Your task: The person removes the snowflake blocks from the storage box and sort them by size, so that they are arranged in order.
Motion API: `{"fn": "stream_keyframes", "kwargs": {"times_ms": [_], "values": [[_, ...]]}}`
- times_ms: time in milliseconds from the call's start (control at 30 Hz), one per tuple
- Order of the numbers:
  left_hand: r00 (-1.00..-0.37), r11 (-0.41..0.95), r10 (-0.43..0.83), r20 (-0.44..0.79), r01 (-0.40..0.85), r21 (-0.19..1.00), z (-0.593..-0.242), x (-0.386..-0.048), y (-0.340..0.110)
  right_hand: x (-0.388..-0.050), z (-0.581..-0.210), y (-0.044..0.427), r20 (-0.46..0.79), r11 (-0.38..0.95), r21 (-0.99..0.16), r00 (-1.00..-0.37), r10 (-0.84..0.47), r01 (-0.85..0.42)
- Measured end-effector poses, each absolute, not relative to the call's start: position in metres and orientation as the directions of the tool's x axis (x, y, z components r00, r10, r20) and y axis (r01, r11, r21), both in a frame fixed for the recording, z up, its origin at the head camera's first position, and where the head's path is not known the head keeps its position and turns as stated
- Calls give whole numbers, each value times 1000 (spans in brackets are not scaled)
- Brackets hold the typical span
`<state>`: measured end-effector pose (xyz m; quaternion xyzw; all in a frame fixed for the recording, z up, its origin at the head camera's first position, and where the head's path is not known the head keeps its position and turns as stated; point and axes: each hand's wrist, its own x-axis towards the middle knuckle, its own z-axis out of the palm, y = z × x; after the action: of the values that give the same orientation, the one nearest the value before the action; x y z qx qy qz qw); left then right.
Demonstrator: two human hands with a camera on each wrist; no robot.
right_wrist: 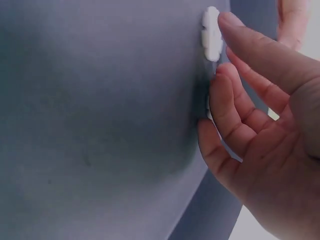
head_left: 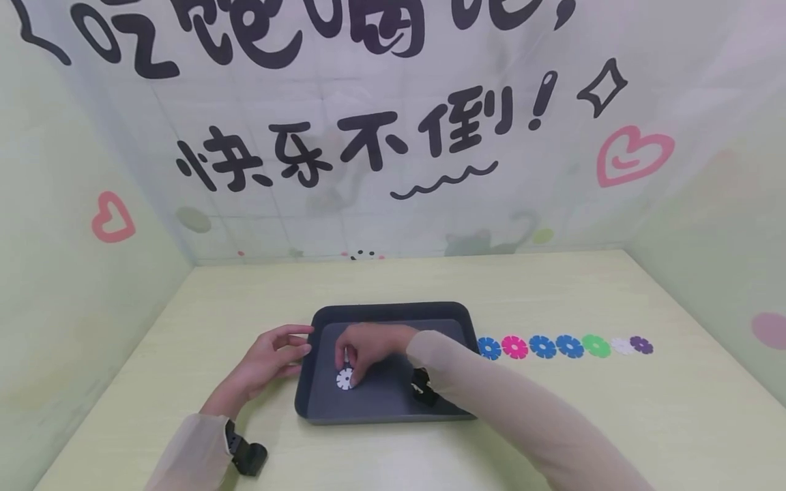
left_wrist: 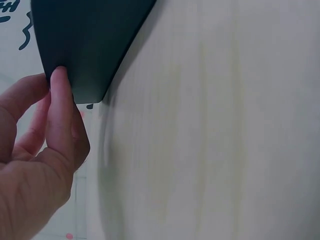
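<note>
A white slotted plastic disc is in the left part of a dark grey tray. My right hand is over the tray, pinching the disc at its edge between thumb and finger. In the right wrist view the thumb touches the white disc. A bit of something pale shows behind the curled fingers there, mostly hidden. My left hand is at the tray's left side with fairly straight fingers. The left wrist view has its fingertips against the tray's dark outer wall.
Right of the tray, slotted discs lie in a row on the pale table: several blue ones, a pink one, a green one, a white one and a purple one. Printed walls stand behind and at both sides.
</note>
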<state>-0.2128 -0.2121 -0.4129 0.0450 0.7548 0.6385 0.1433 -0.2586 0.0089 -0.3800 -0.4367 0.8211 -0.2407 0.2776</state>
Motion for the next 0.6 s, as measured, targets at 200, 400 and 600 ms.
{"fn": "stream_keyframes", "kwargs": {"times_ms": [200,400,600], "values": [[-952,165,266,-153,-112,980,-411,-212,-212,-256,-383,5,-256,543,-574,-496,-830,-613],[-950,149,274,-148,-110,983,-411,-211,-211,-255,-381,4,-253,547,-559,-500,-828,-623],[-953,150,267,-142,-105,983,-413,-212,-212,-257,-376,12,-215,509,-593,-486,-847,-624]]}}
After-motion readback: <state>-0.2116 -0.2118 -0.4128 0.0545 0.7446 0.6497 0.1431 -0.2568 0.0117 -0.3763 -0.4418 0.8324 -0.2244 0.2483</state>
